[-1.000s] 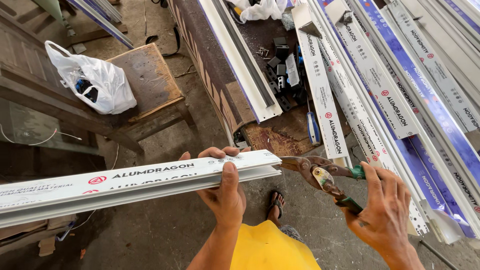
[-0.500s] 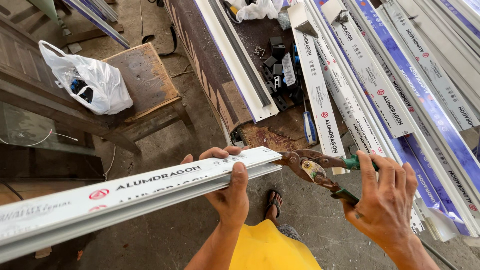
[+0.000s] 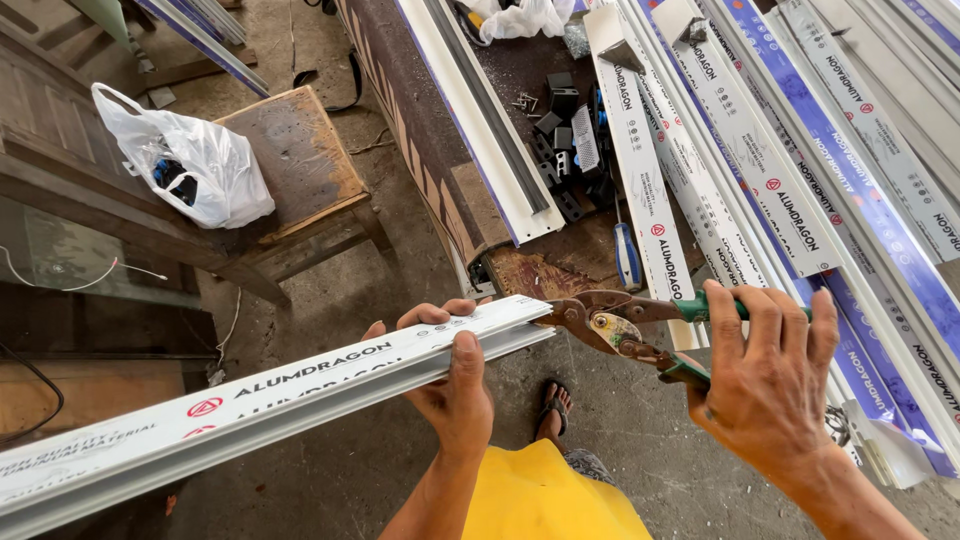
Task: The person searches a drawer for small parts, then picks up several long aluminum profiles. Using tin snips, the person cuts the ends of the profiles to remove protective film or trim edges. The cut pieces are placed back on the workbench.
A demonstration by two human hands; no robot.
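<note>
My left hand (image 3: 452, 376) grips a long white aluminium profile (image 3: 250, 397) near its right end, thumb on top, fingers curled under. The profile runs from the lower left edge up to the middle of the view. My right hand (image 3: 770, 380) holds metal snips (image 3: 625, 322) with green handles, rusty jaws pointing left. The jaw tips touch the cut end of the profile.
A workbench (image 3: 440, 190) carries many long white and blue-filmed profiles (image 3: 800, 190), black small parts (image 3: 570, 150) and a blue-handled screwdriver (image 3: 627, 255). A white plastic bag (image 3: 190, 165) sits on a wooden stool (image 3: 300, 170). My sandalled foot (image 3: 552, 405) stands on the concrete floor.
The view shifted slightly; the profile and snips stay together, with the snips' jaws still at the profile's end. The handles look a little more spread than before.
</note>
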